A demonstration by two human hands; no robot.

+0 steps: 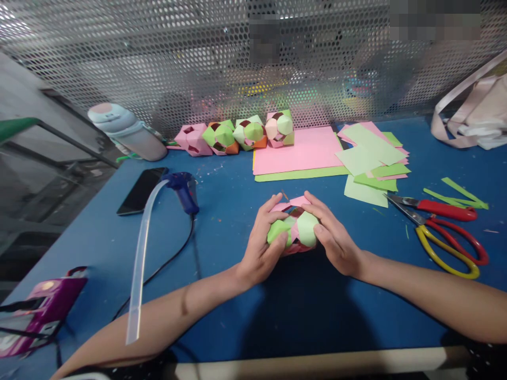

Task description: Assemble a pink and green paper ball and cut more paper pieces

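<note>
Between my two hands is a folded paper ball [307,230] in pink, light green and bright green, with dark openings in its sides. My left hand [262,240] wraps its left side, the thumb across the front. From the right, my right hand [336,237] cups it, fingers on top and thumb against the pale green part. The underside of the ball is in shadow. Behind it, similar paper balls stand in a row: a pink one [193,140], a green and orange one [221,137], a pale green one [251,132] and a pink and green one [279,129].
Pink and green paper sheets [299,150] and cut pieces [368,150] lie behind my hands. To the right are scissors [451,245], red-handled pliers [443,207] and paper strips [455,198]. On the left are a blue glue gun [182,190] with a glue stick [141,264], a phone [142,191] and a bottle [129,132].
</note>
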